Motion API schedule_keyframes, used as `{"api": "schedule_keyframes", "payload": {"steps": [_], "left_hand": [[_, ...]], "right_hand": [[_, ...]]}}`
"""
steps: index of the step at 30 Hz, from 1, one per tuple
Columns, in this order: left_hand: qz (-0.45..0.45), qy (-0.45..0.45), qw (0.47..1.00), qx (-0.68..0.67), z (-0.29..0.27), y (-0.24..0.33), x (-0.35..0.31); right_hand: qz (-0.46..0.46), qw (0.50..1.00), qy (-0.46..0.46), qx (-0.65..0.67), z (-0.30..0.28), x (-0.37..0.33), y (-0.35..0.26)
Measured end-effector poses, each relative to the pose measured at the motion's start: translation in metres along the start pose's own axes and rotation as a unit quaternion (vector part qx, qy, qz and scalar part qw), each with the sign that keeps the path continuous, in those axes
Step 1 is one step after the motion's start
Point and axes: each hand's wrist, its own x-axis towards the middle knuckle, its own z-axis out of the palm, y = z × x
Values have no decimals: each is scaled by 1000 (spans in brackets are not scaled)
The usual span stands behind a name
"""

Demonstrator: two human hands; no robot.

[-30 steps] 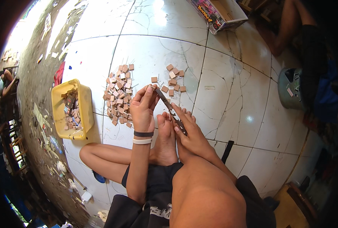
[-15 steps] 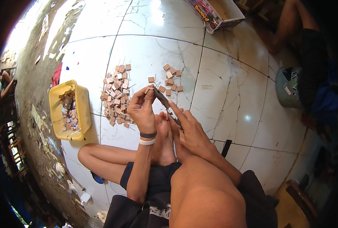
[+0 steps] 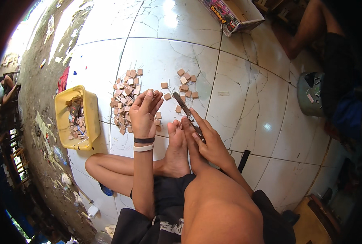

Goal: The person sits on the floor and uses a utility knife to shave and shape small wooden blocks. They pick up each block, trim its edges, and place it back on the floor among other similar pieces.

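right grip (image 3: 210,145) clamped on dark tool (image 3: 181,103), left grip (image 3: 144,115) near brown blocks (image 3: 123,100), cannot tell if closed

Count one left hand (image 3: 143,118), one right hand (image 3: 209,142), one long dark tool (image 3: 183,105), one dark wristband (image 3: 144,140) and one white wristband (image 3: 143,148) mid-frame. Also see one yellow tub (image 3: 93,118) at left, one printed carton (image 3: 219,14) at upper right, one green bucket (image 3: 305,103) at right. Make it roughly eleven brown blocks (image 3: 183,87) loose just above centre, plus dozens in one pile (image 3: 126,99) left of them, too overlapped for an exact count.
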Motion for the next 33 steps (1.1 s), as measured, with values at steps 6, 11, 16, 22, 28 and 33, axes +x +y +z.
{"api": "schedule_keyframes", "payload": {"steps": [6,11,16,22,28,33], "left_hand": [[-29,-59,998,-7,3,3,-11],[-34,-65,997,-11,9,2,-18],[-26,-80,996,-7,10,4,-20],[-16,-77,997,5,12,3,-23],[-3,-73,997,18,12,3,-22],[5,-64,998,10,16,3,-24]], "right_hand": [[-51,999,-3,-10,5,2,11],[-77,997,10,-9,9,3,11],[-59,998,-1,-12,8,1,9],[-93,995,31,-20,15,2,13],[-68,997,23,10,12,-1,12],[-84,996,32,-4,13,0,13]]}}
